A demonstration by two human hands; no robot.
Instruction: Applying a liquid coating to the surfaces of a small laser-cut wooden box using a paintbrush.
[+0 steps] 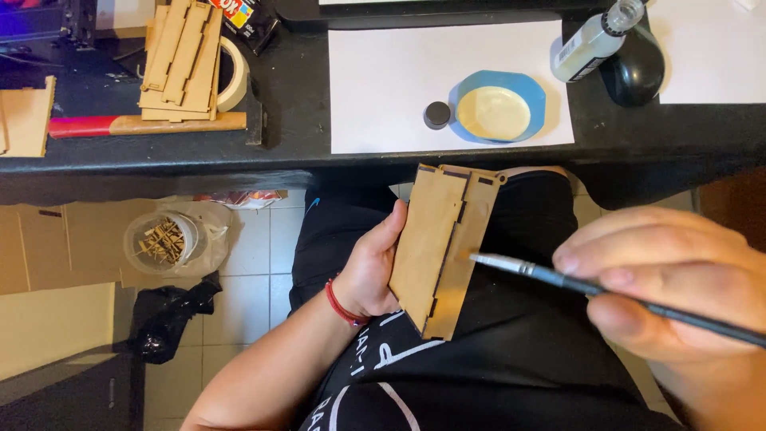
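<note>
Going left to right, I count one flat wooden offcut at the far left edge of the black desk, one tool with a red and wooden handle, one stack of cut wooden panels resting partly over one roll of tape. Below the desk, on the tiled floor, stands one clear tub of wooden scraps beside one black bag.

My left hand is clamped on the wooden panel piece — thumb across the near face, fingers behind, gripping its left long edge. The piece sits over my lap, just below the desk edge, tilted upright. I judge it light, stiff and thin, with notched edges that could snap if squeezed at the tabs; the long plain edge is the sound place to hold it.

My right hand is closed around one thin black brush, pinched between thumb and fingers near the metal collar, its tip touching or just beside the piece's right face — I cannot tell which.

On the desk above: two white sheets, one small dark cap, one blue dish holding pale liquid, one clear bottle lying tilted against one black rounded object.
</note>
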